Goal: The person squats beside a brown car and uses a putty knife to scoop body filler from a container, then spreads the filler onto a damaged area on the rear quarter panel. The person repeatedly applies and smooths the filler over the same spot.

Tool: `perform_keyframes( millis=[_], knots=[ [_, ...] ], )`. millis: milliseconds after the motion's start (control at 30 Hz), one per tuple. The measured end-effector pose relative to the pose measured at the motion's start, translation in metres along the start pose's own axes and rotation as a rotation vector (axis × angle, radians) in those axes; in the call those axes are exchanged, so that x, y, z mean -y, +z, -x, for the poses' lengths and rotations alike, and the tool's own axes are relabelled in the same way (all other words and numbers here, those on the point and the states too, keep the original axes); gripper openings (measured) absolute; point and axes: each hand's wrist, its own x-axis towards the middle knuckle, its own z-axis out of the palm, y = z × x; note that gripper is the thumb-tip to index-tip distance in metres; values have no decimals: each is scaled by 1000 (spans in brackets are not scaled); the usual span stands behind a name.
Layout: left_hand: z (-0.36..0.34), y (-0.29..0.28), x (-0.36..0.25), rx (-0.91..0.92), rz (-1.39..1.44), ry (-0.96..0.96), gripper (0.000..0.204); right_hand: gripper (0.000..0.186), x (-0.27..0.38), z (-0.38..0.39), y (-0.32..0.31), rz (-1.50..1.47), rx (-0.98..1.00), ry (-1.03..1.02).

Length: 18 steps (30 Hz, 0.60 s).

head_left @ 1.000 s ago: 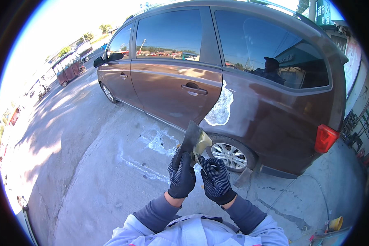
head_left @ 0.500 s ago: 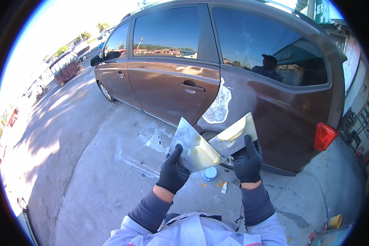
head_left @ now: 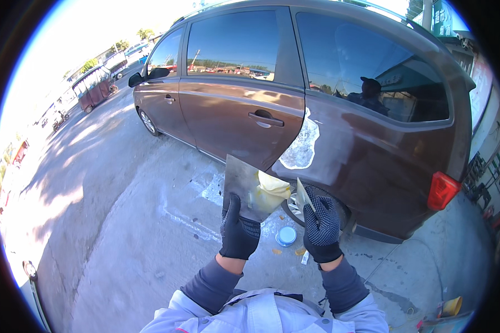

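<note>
My gloved left hand (head_left: 239,236) holds a square metal spreading plate (head_left: 239,177) face up, with pale yellow paste (head_left: 273,188) heaped along its right part. My gloved right hand (head_left: 321,227), just right of that, grips a thin scraper (head_left: 304,197) tilted nearly edge-on, its blade close to the paste. Behind both hands stands a brown car (head_left: 366,150) with a whitish, sanded patch (head_left: 300,144) on its rear side panel, just behind the rear door.
A round tin with a blue top (head_left: 286,236) and a small white tube (head_left: 305,257) lie on the concrete (head_left: 139,244) below the rear wheel. A hose (head_left: 386,261) and yellow container (head_left: 451,305) are at lower right. Three-wheeled vehicles (head_left: 94,91) stand across the yard at left.
From half a second ago, the right scraper has turned from face-up to edge-on and moved slightly left and down. The paste now forms a thicker heap on the left plate.
</note>
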Motion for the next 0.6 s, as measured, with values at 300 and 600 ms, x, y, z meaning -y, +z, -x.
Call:
perform_keyframes(
  millis=[300, 600],
  knots=[
    [17, 12, 14, 136, -48, -38, 35, 46, 25, 36, 34, -50, 86, -126],
    [4, 11, -3, 232, -425, 119, 36, 38, 9, 46, 31, -140, 221, -121]
  ],
)
